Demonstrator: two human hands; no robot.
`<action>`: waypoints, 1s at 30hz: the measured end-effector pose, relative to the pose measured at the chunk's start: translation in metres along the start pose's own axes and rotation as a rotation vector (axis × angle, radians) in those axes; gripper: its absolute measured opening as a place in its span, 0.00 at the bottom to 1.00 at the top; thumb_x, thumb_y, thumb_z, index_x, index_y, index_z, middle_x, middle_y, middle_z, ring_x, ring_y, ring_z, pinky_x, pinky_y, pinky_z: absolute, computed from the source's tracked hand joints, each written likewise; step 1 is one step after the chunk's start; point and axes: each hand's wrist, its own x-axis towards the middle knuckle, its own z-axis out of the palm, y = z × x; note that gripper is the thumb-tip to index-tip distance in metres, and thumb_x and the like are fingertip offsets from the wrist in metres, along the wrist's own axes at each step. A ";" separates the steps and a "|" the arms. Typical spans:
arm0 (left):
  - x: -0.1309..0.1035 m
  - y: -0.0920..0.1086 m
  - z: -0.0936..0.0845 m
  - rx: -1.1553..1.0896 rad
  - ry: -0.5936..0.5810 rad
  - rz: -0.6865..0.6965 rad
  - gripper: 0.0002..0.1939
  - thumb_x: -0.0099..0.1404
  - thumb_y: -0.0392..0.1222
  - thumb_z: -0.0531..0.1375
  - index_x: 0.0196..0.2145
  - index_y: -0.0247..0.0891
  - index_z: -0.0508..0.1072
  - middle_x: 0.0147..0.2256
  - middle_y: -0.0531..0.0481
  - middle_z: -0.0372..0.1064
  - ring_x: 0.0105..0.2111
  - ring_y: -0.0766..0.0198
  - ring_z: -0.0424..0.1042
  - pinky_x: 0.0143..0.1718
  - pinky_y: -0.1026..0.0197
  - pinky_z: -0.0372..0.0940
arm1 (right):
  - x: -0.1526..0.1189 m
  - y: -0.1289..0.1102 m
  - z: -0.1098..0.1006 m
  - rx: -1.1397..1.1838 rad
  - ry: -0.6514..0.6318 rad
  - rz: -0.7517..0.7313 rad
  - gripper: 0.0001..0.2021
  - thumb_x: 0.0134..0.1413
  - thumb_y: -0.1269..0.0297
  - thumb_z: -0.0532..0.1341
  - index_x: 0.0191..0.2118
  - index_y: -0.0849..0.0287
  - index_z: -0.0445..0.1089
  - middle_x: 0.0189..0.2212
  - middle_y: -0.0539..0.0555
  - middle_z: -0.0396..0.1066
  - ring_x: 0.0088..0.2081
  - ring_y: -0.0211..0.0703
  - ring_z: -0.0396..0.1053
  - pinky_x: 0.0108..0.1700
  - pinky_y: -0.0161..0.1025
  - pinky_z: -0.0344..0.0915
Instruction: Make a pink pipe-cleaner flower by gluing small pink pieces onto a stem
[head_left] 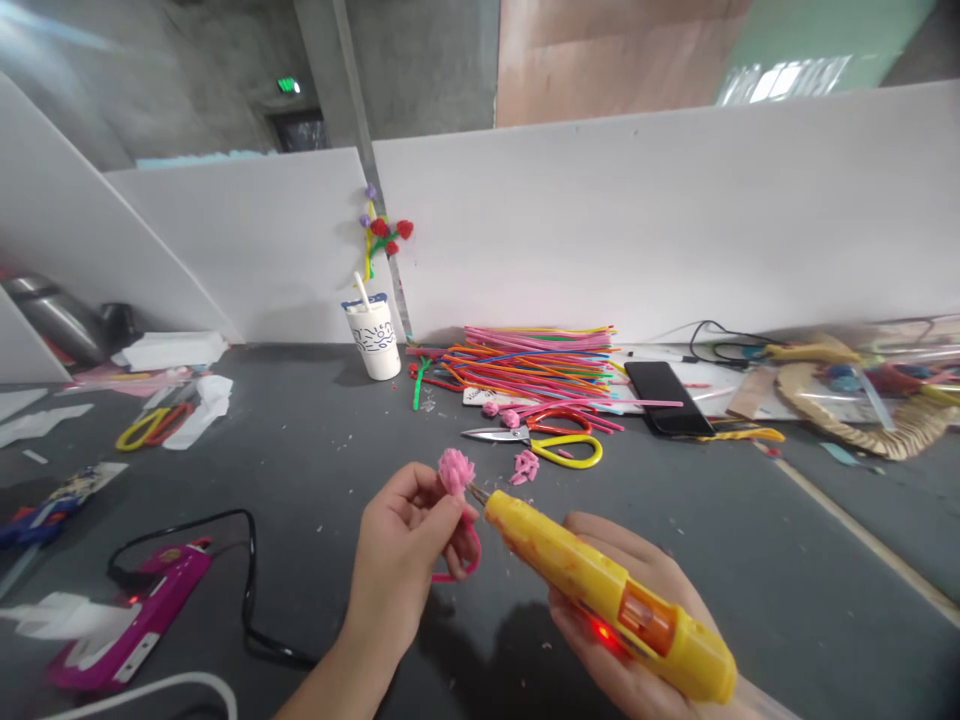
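Observation:
My left hand point(405, 540) pinches a pink fuzzy flower point(456, 470) between thumb and fingers, and its bent pink pipe-cleaner stem point(472, 555) loops below the fingers. In my right hand point(630, 600) lies a yellow hand-held electric tool point(577, 565) with an orange switch and a glowing red light. Its thin dark metal tip points at the flower's lower right side; whether they touch, I cannot tell. Just beyond the hands are scissors point(570, 450) with red and yellow handles. Beside them are a small pink curled piece point(525, 466) and two pink balls point(510, 418).
A pile of coloured pipe cleaners point(532, 365) lies by the partition point(637, 220), with a white cup point(375, 340) on its left and a black phone point(667, 398) on its right. At left sit a magenta power strip point(161, 600), black cable point(251, 560) and second scissors point(146, 428).

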 end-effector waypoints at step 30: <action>-0.009 -0.014 0.009 0.110 -0.493 -0.401 0.09 0.60 0.44 0.61 0.28 0.35 0.74 0.21 0.53 0.69 0.11 0.78 0.50 0.12 0.69 0.39 | 0.000 0.015 0.011 0.832 0.149 0.753 0.07 0.48 0.62 0.64 0.28 0.57 0.65 0.31 0.48 0.67 0.33 0.38 0.64 0.36 0.34 0.62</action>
